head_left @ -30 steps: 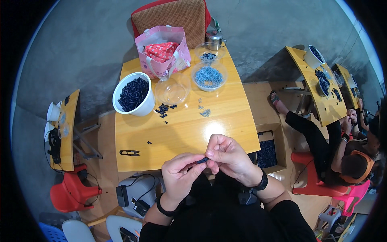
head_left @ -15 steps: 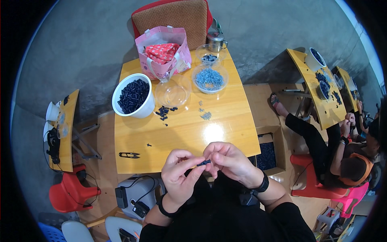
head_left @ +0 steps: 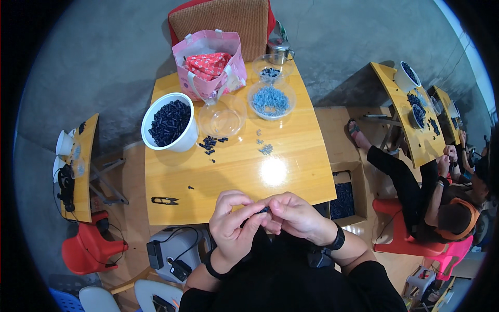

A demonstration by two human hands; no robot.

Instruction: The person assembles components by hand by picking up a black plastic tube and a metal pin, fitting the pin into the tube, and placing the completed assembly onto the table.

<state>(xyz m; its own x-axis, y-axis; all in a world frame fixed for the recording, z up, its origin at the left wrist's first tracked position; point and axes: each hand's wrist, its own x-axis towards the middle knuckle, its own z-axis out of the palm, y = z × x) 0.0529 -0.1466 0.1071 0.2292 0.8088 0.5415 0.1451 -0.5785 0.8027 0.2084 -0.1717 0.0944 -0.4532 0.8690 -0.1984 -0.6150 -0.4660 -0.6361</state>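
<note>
Over the near edge of the table, my left hand [head_left: 235,222] pinches a small black plastic piece [head_left: 265,209] between thumb and fingertips. My right hand [head_left: 299,214] is closed at the same piece, its thumb and fingers pressed against the other end and hiding much of it. Farther off, a white bucket [head_left: 147,125] holds many similar black pieces. Several loose black pieces [head_left: 210,142] lie beside it. A clear bowl [head_left: 272,115] is filled with small clear bluish parts, and a few clear parts [head_left: 266,150] lie loose in front of it.
Thread snips [head_left: 165,200] and a tiny black bit [head_left: 191,187] lie at the table's left. A clear lid [head_left: 222,120], a pink bag [head_left: 210,65] and a metal cup [head_left: 279,48] stand farther back. A carton of black pieces [head_left: 343,197] is at right, with a seated person [head_left: 442,203] beyond.
My right hand has moved slightly down and closed further over the black piece, so less of it shows. The left hand keeps its pinch. The view has shifted a little.
</note>
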